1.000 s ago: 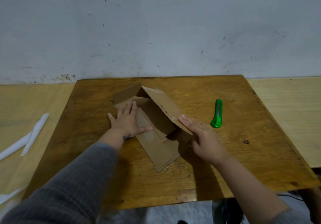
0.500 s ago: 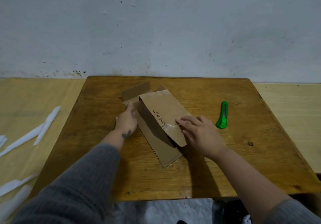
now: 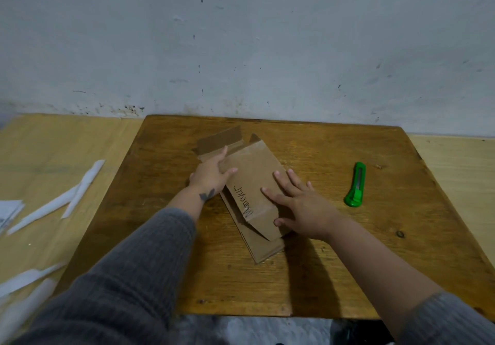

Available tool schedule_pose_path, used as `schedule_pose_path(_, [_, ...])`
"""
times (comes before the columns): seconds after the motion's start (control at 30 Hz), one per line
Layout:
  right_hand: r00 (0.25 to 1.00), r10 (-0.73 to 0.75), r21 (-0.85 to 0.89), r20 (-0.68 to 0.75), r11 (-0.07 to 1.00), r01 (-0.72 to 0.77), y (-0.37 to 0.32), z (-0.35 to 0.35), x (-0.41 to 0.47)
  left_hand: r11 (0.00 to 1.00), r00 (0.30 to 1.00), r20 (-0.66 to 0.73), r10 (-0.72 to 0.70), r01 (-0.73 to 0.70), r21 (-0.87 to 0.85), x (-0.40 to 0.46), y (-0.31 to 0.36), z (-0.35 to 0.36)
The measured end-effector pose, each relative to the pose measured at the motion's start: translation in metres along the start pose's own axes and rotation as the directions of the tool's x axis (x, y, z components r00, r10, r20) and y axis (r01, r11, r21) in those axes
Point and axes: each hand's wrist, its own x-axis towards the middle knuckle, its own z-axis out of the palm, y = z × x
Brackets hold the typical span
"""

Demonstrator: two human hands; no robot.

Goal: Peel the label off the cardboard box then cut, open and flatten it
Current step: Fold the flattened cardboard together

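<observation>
The brown cardboard box lies folded nearly flat in the middle of the dark wooden table, with handwriting on its top panel. My left hand rests on its far left part, fingers around the panel's edge. My right hand lies flat on the top panel's right side, fingers spread, pressing down. A flap stands slightly raised at the box's far end. A green utility knife lies on the table to the right of my right hand, apart from it.
White peeled label strips lie on the lighter surface to the left, with more strips at the lower left. A grey wall stands right behind the table. A lighter wooden surface adjoins the table on the right.
The raised top panel has folded down onto the box. My right hand went from holding its edge to lying flat on it. My left hand shifted to the panel's far left edge.
</observation>
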Motion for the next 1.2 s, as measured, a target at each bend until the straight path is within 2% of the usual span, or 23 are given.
schedule_pose_path(0.17, [0.999, -0.027, -0.044, -0.025, 0.999, 0.026, 0.000, -0.001, 0.002, 0.965, 0.995, -0.050, -0.091, 0.075, -0.250, 0.005, 0.004, 0.001])
schedule_pose_path(0.23, [1.000, -0.026, -0.031, -0.009, 0.999, 0.026, 0.002, -0.003, 0.006, 0.953, 0.993, -0.025, -0.116, 0.104, -0.285, 0.006, 0.006, -0.001])
schedule_pose_path(0.33, [0.999, -0.036, -0.079, 0.006, 0.996, 0.036, 0.004, -0.001, 0.009, 0.940, 0.991, -0.062, -0.116, 0.089, -0.328, 0.006, 0.008, 0.001])
schedule_pose_path(0.43, [0.999, -0.046, 0.008, 0.020, 0.999, 0.046, 0.003, 0.001, 0.009, 0.885, 0.983, -0.093, -0.156, 0.098, -0.455, 0.005, 0.009, 0.006])
schedule_pose_path(0.5, [0.999, -0.047, 0.052, 0.020, 0.998, 0.046, 0.003, 0.001, 0.009, 0.871, 0.979, -0.103, -0.177, 0.107, -0.479, 0.004, 0.004, 0.011])
schedule_pose_path(0.7, [0.999, -0.019, 0.184, -0.049, 0.983, 0.028, -0.009, 0.005, 0.010, 0.903, 0.969, -0.082, -0.235, 0.186, -0.387, 0.010, 0.002, 0.009])
schedule_pose_path(0.83, [0.996, -0.030, 0.138, -0.079, 0.990, 0.040, -0.019, 0.004, 0.013, 0.969, 0.971, -0.112, -0.209, 0.190, -0.159, 0.007, -0.002, 0.001])
schedule_pose_path(0.97, [0.998, -0.048, 0.140, -0.031, 0.989, 0.052, -0.035, 0.012, 0.015, 0.969, 0.964, -0.143, -0.226, 0.238, 0.070, 0.000, -0.009, 0.000])
schedule_pose_path(1.2, [0.997, -0.007, 0.128, 0.076, 0.992, -0.002, -0.050, 0.024, 0.026, 0.923, 0.976, 0.010, -0.215, 0.200, 0.329, -0.016, -0.028, -0.003])
